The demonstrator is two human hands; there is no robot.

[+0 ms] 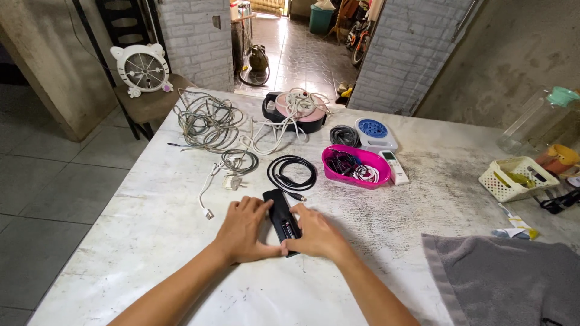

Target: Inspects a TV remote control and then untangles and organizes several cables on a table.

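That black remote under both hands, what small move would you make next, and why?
Probably press the battery fully down. The black remote lies on the table with its compartment open, the left hand steadying one side and the right hand at the other.

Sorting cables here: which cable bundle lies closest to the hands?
The black coiled cable, lying just beyond the black remote; the grey tangle and white cords lie farther back.

Small crumpled wrapper (512, 231), white, blue and yellow, on the table's right side, beside grey towel (507, 278)
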